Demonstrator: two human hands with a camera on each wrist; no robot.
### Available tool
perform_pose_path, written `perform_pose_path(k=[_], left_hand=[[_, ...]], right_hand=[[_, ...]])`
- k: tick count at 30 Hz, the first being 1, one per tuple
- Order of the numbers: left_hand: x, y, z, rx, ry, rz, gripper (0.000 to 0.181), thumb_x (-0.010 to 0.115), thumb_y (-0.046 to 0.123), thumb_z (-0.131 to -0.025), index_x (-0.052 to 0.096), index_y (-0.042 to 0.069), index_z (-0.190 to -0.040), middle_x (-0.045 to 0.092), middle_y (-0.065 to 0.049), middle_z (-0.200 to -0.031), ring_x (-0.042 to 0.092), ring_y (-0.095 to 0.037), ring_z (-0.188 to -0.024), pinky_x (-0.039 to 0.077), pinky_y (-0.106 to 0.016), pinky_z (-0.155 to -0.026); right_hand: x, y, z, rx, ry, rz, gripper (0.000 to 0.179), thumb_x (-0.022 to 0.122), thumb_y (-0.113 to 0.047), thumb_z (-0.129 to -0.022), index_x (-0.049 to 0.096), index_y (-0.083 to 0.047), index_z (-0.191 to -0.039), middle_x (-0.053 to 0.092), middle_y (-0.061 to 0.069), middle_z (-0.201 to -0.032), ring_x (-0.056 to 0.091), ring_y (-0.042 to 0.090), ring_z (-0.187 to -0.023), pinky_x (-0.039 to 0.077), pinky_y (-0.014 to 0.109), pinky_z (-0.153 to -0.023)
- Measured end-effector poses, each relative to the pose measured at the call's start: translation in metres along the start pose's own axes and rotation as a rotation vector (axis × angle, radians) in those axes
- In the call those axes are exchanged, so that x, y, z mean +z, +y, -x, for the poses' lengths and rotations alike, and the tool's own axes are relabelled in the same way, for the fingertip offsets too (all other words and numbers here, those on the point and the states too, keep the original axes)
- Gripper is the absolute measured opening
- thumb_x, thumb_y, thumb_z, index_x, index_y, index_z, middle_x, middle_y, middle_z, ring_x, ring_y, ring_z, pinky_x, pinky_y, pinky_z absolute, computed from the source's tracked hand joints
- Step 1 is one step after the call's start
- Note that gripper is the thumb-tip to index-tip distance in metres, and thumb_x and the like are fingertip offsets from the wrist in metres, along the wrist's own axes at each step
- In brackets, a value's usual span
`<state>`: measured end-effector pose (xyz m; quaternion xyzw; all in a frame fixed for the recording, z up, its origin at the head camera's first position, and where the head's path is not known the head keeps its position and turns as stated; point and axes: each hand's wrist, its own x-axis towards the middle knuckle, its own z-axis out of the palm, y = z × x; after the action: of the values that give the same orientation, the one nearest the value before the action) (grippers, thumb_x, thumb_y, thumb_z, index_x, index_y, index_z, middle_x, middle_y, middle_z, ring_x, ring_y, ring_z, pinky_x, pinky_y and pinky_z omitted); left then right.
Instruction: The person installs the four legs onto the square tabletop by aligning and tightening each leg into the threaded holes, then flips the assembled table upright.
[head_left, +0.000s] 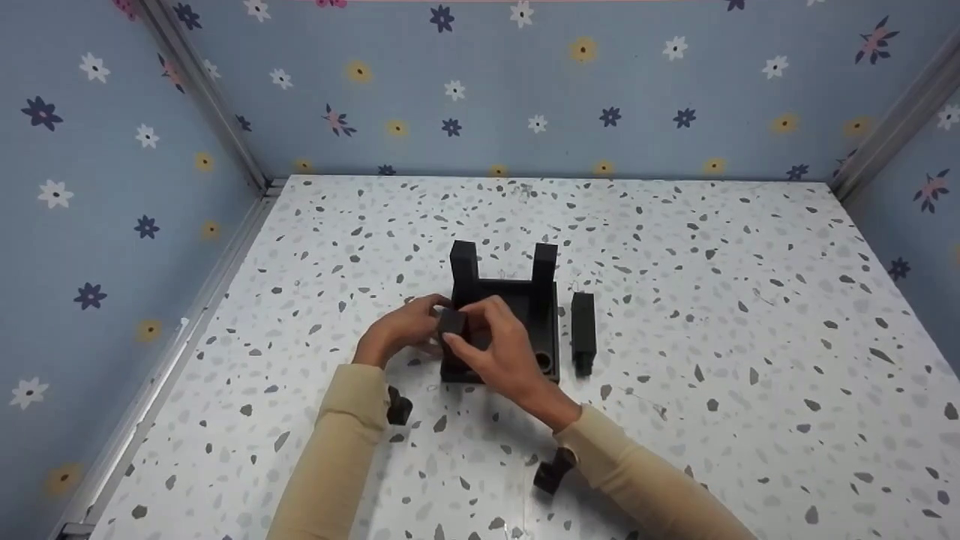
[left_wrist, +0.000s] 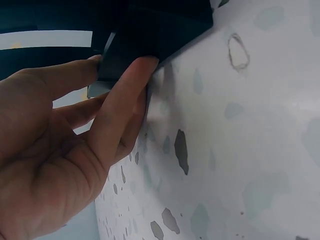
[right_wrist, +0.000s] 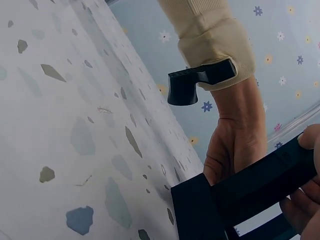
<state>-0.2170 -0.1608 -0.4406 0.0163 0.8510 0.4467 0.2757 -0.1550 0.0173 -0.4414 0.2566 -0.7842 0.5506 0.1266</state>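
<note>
While both cream sleeves reach in from the near edge, the left hand [head_left: 401,328] and the right hand [head_left: 499,349] meet at the middle of the speckled tabletop [head_left: 750,300], fingers curled, together pinching a small black block [head_left: 451,321] at the near left corner of a black base [head_left: 545,330]. From the left wrist view, thumb and forefinger clamp the block's dark edge just above the surface. Two black posts [head_left: 463,264] stand upright at the base's far corners. A loose black bar [head_left: 583,330] lies just beside the base's right edge, not touching. Open tabletop spreads wide on the right and beyond, up to the flowered blue wall [head_left: 525,90].
</note>
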Motion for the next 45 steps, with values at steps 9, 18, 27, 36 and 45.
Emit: perform_pose_path(k=[9,18,27,36,45], left_hand=[[-0.001,0.003,0.0,-0.007,-0.01,-0.01,0.054,0.063,0.019,-0.088,0.045,0.008,-0.138,0.06,-0.017,-0.119,0.063,-0.023,-0.091,0.054,-0.031,-0.077],[0.001,0.001,0.001,0.016,0.002,-0.025,0.055,0.064,0.02,-0.087,0.046,0.008,-0.138,0.061,-0.015,-0.118,0.061,-0.024,-0.099,0.05,-0.034,-0.087],[0.001,0.0,0.001,0.012,0.01,-0.025,0.054,0.061,0.02,-0.089,0.045,0.009,-0.139,0.061,-0.015,-0.118,0.06,-0.024,-0.101,0.048,-0.035,-0.091],[0.001,-0.001,-0.001,-0.016,-0.018,0.049,0.054,0.059,0.018,-0.09,0.043,0.01,-0.14,0.058,-0.015,-0.117,0.061,-0.021,-0.093,0.055,-0.034,-0.08],[0.0,0.0,-0.001,-0.025,-0.005,0.031,0.053,0.06,0.021,-0.089,0.044,0.012,-0.138,0.059,-0.014,-0.119,0.061,-0.023,-0.096,0.049,-0.036,-0.087]], right_hand=[[-0.001,0.001,0.0,-0.032,0.021,0.076,0.03,0.071,-0.031,-0.087,0.058,-0.008,-0.103,0.056,0.003,-0.097,0.06,0.013,-0.086,0.054,0.025,-0.073],[-0.001,0.0,0.001,0.015,0.007,0.026,0.029,0.072,-0.027,-0.086,0.059,-0.009,-0.103,0.056,0.002,-0.098,0.06,0.014,-0.088,0.054,0.027,-0.075],[-0.002,-0.004,0.001,0.067,-0.006,-0.085,0.03,0.075,-0.016,-0.083,0.06,-0.004,-0.107,0.057,0.01,-0.102,0.063,0.021,-0.091,0.057,0.039,-0.078],[-0.018,-0.033,0.001,0.058,0.001,-0.124,0.025,0.07,-0.006,-0.086,0.061,0.007,-0.105,0.057,0.021,-0.101,0.064,0.031,-0.092,0.056,0.043,-0.081],[-0.031,-0.001,-0.005,0.05,0.066,-0.079,0.024,0.07,-0.015,-0.087,0.063,-0.001,-0.106,0.061,0.014,-0.102,0.062,0.019,-0.09,0.055,0.027,-0.08]])
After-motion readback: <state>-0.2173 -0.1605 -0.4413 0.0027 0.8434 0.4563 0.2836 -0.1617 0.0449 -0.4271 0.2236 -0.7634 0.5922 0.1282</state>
